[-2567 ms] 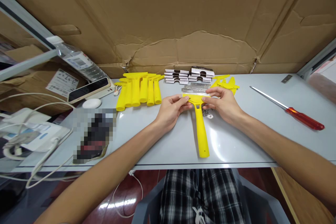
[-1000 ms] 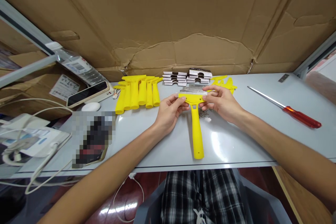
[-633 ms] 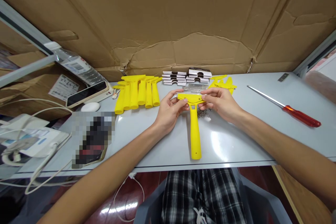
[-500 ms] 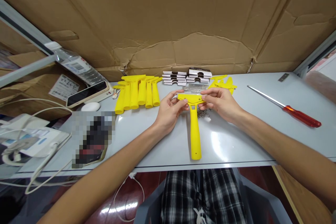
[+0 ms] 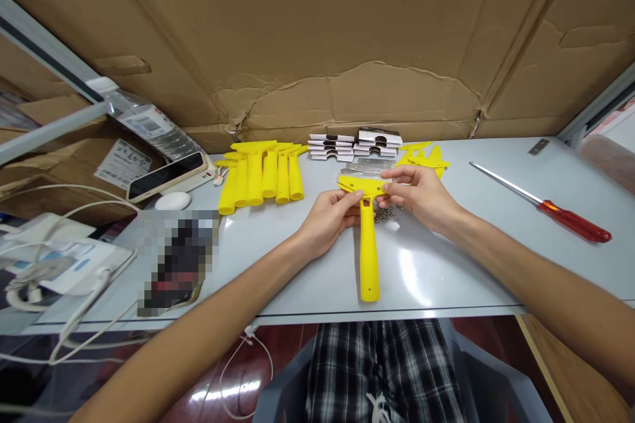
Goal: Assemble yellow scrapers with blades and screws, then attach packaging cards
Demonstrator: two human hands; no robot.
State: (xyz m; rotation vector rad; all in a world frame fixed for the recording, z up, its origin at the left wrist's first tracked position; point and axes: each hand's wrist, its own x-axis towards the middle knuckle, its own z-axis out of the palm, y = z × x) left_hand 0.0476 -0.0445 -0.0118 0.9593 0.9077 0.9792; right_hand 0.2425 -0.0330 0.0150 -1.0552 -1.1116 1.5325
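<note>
Between my hands is a yellow scraper (image 5: 369, 251), its handle pointing toward me and its wide head away. My left hand (image 5: 330, 221) pinches the left part of the head, thumb on top near the neck. My right hand (image 5: 419, 197) grips the head's right end between thumb and fingers. A yellow cover plate lies on the head, slightly askew at the left, with two holes showing. Just behind the head are flat metal blades (image 5: 367, 167). Small screws (image 5: 385, 213) lie in a pile beside the neck, partly hidden by my right hand.
Several yellow scraper handles (image 5: 255, 178) stand in a row at left, white blade packs (image 5: 330, 147) at the back, loose yellow plates (image 5: 431, 160) right of them. A red-handled screwdriver (image 5: 570, 219) lies at right. Phone (image 5: 166, 175), bottle (image 5: 153, 125) and cables (image 5: 74, 324) crowd the left.
My left hand has shifted down and inward, its thumb now nearer the neck. The cover plate's left end now sits askew from the head. My right hand keeps its grip.
</note>
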